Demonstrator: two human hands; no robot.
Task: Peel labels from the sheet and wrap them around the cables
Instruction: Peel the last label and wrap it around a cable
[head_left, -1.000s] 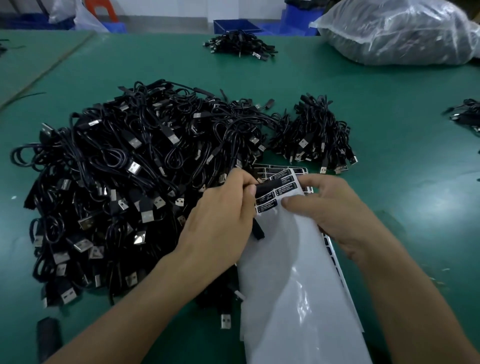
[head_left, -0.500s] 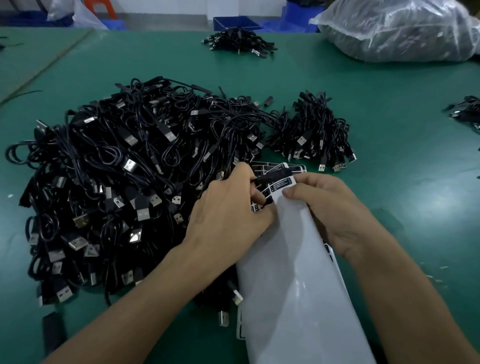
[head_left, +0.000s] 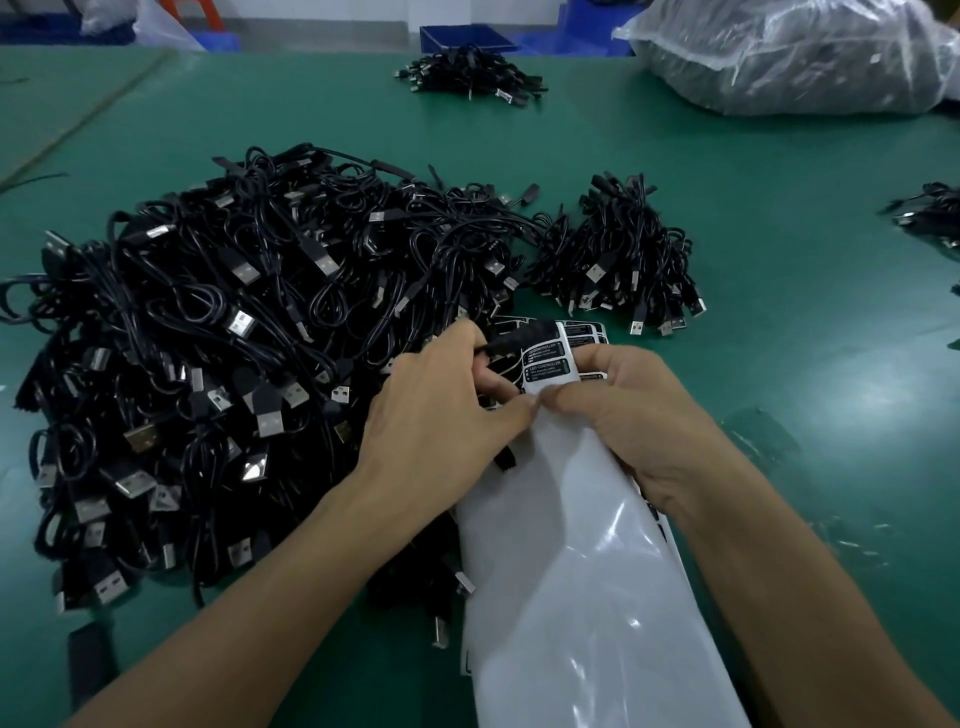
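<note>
Gripping left hand (head_left: 441, 410): curled round black cable (head_left: 514, 340)
Right hand (head_left: 634, 415): pinches label sheet (head_left: 587, 571)
Cable pile (head_left: 234, 338): ten o'clock

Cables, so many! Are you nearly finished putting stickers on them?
Not nearly. Most of the label sheet is bare backing, so many stickers look already peeled off. Right now the left hand grips a cable while the right hand pinches the sheet by the remaining labels. The big pile is what's left.
</note>
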